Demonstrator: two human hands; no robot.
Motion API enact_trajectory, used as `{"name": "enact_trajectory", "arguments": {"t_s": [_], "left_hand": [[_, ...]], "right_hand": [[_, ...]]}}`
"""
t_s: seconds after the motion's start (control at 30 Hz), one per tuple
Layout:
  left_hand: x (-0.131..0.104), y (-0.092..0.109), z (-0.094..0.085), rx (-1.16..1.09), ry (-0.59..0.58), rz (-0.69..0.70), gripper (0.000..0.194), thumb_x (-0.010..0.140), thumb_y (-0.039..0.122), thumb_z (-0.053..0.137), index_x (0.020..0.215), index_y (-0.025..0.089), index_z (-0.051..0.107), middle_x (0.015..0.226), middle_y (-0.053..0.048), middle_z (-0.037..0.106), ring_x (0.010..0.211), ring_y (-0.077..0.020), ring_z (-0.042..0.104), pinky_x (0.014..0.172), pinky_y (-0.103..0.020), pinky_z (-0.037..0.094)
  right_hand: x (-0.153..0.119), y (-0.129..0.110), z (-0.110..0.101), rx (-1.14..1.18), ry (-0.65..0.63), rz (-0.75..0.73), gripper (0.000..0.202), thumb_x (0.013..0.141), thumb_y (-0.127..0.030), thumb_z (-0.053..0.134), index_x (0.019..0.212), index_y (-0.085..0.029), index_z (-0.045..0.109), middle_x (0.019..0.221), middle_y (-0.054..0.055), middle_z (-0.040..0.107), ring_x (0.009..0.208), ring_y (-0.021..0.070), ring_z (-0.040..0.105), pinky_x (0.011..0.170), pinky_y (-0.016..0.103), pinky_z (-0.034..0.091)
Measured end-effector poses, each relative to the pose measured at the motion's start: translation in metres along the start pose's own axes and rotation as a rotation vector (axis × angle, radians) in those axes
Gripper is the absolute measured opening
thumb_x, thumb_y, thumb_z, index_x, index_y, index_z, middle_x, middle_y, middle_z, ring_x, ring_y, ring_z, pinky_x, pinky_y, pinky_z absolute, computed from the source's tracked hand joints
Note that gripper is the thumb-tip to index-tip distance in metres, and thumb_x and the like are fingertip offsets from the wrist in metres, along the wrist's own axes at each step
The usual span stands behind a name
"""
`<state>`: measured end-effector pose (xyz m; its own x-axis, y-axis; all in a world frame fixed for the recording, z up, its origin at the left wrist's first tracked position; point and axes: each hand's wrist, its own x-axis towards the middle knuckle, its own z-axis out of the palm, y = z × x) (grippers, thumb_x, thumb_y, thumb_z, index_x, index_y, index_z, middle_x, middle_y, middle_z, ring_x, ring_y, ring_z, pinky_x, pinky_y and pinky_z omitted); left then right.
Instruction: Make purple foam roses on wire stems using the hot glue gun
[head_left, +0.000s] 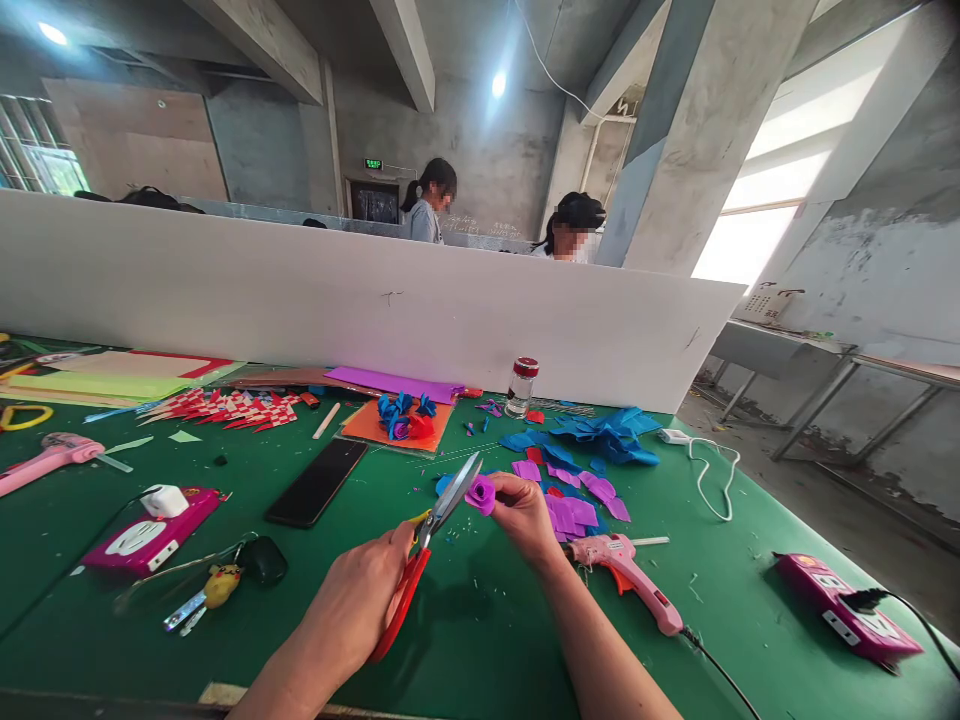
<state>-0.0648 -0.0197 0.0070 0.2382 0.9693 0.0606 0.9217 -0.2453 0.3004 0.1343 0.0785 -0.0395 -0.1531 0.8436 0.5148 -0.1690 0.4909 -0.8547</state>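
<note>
Red-handled scissors are in my left hand, its fingers closed round the handles. Their metal blades point up and away, partly apart, just left of a small purple paper flower. My right hand pinches that flower between thumb and fingertips. Behind and to the right of it lie purple paper pieces and crumpled blue paper. A pink glue gun rests on the green table beside my right forearm.
A black phone, keys with a yellow figure and a magenta power strip lie left. Farther back are a red-lidded jar and an orange sheet with paper flowers. Right is another power strip. Two people stand beyond the white partition.
</note>
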Motion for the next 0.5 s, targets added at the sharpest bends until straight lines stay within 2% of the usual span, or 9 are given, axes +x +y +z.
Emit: {"name": "enact_trajectory", "arguments": {"t_s": [0.23,0.5], "left_hand": [[-0.0001,-0.0033,0.0035,-0.045,0.006,0.003,0.017,0.084,0.021,0.044,0.100,0.024,0.050,0.080,-0.003,0.061,0.078,-0.0205,0.062,0.062,-0.026,0.040],[-0.0007,0.0008,0.0006,0.005,0.014,0.030,0.018,0.086,0.020,0.041,0.100,0.024,0.052,0.078,-0.003,0.061,0.072,-0.0194,0.061,0.060,-0.026,0.038]], "right_hand": [[0.0000,-0.0040,0.0012,-0.004,0.007,0.008,0.017,0.065,-0.040,0.079,0.064,-0.023,0.074,0.069,0.003,0.071,0.066,0.0182,0.062,0.064,0.029,0.049],[0.0003,-0.0058,0.0020,0.022,0.007,-0.003,0.013,0.066,-0.036,0.079,0.064,-0.023,0.075,0.068,0.003,0.071,0.064,0.0173,0.062,0.063,0.028,0.048]]}}
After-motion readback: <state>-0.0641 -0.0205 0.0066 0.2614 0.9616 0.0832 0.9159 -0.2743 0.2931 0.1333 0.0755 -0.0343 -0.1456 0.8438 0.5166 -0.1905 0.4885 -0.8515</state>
